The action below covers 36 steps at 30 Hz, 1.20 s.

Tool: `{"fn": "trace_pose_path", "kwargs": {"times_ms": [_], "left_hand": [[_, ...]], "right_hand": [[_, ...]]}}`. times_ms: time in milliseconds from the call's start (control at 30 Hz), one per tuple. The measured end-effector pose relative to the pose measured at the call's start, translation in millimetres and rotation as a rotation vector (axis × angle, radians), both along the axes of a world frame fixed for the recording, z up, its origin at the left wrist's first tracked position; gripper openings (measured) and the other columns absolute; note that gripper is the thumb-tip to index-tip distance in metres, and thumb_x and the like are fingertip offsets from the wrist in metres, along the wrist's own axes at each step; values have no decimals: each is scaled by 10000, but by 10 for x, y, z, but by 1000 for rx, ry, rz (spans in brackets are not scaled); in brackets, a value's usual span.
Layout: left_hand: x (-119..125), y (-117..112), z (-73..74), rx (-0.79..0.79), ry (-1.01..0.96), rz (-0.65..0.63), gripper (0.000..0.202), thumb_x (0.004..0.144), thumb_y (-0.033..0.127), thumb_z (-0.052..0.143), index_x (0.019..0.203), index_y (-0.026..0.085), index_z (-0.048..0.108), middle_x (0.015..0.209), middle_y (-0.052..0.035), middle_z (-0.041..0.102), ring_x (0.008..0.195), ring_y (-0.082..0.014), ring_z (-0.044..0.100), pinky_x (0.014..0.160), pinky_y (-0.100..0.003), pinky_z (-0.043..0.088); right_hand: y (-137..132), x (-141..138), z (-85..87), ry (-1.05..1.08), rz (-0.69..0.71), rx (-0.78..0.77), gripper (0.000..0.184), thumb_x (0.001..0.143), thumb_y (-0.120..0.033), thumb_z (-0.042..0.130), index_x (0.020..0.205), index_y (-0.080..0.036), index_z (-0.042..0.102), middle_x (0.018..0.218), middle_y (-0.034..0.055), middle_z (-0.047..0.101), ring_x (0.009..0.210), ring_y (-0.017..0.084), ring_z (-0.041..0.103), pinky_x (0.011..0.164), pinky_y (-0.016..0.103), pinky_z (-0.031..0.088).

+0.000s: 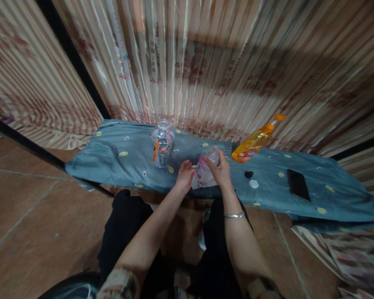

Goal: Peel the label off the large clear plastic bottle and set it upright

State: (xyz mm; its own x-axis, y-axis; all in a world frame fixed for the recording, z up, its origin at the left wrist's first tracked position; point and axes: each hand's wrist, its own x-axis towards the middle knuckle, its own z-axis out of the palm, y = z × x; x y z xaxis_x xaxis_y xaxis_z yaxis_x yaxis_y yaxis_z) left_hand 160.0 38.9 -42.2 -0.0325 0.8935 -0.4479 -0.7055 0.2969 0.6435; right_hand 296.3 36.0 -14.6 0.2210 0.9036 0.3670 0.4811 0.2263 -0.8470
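A clear plastic bottle (205, 171) with pink markings stands tilted near the front edge of the cloth-covered board, between my hands. My right hand (220, 168) is wrapped round its upper right side, just under the neck. My left hand (185, 176) is closed at the bottle's left side, pinching a thin, pale, stick-like piece (194, 166) whose tip touches or nearly touches the bottle. The kind of this piece is too small to tell. Farther left stands a clear plastic container (163, 143) with orange and black print and a narrow neck at its top.
A pump bottle of yellow-orange liquid (252, 143) stands to the right. Before it lie a black cap (248, 174) and a white cap (253, 183). A black phone (299, 185) rests farther right on the teal cloth (127, 166). A striped curtain (205, 62) hangs behind.
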Motion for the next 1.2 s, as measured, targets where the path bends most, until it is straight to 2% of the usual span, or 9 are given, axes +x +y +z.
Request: {"fn": "trace_pose_path", "kwargs": {"times_ms": [67,167,267,433,600,767,900,1033,1200], "left_hand": [[81,5,1,91,121,-22,473,791,169,803,1224,199,613,1358,-90,587,1295,-275,544,1075,-475,475],[130,49,20,224,261,-81,849,434,-83,871,1180,231,613,1394,-70,570,1446,-281,401,1196,-420,325],[167,108,31,327,352,-142,966,300,-117,856,1176,204,606,1383,-90,570,1446,-311,401,1217,-425,270],[270,185,15,450,424,-179,932,297,-46,897,1147,193,599,1336,-90,585,1387,-316,450,1218,-415,248],[323,222,-58,499,459,-197,831,320,-20,911,1064,206,616,1160,-47,641,1243,-299,543,1158,-407,324],[289,218,-108,489,521,-215,769,317,27,936,989,215,614,1059,-24,656,1142,-290,583,1107,-415,380],[258,219,-84,477,545,-234,717,348,24,918,958,227,602,979,0,660,1072,-269,609,1050,-382,428],[251,210,-36,467,536,-233,714,337,-11,909,939,222,605,937,-1,647,1079,-271,603,1056,-377,419],[244,180,45,495,511,-223,783,334,-8,925,1009,235,610,1084,-11,653,1184,-249,578,1106,-329,381]], "right_hand": [[12,-2,-3,12,-1,11,654,792,-600,691,1300,-200,589,1241,120,695,1136,275,648,1039,461,491],[38,10,-18,38,23,24,730,784,-639,672,1345,-183,568,1350,149,639,1247,286,600,1093,470,456],[65,46,-50,105,60,27,852,779,-716,626,1421,-169,508,1438,171,574,1341,284,542,1127,453,434],[95,177,-139,296,97,-47,885,867,-781,419,1539,-208,355,1504,177,521,1355,266,554,1062,440,497],[115,380,-248,375,-13,-99,813,885,-766,391,1494,-228,425,1489,166,537,1274,245,625,1055,437,499],[86,523,-504,123,-137,-118,726,854,-684,546,1396,-202,540,1431,177,592,1279,280,604,1062,482,483],[39,606,-678,-108,-167,-173,656,830,-524,618,1372,-161,550,1410,192,605,1265,299,610,1066,516,472],[31,896,-642,-238,-262,-126,566,825,-404,606,1337,-168,571,1349,178,649,1256,306,615,1071,517,467],[138,1488,-533,-308,-367,-205,582,726,-337,746,1263,-158,609,1229,198,697,1185,348,654,1040,514,476]]}}
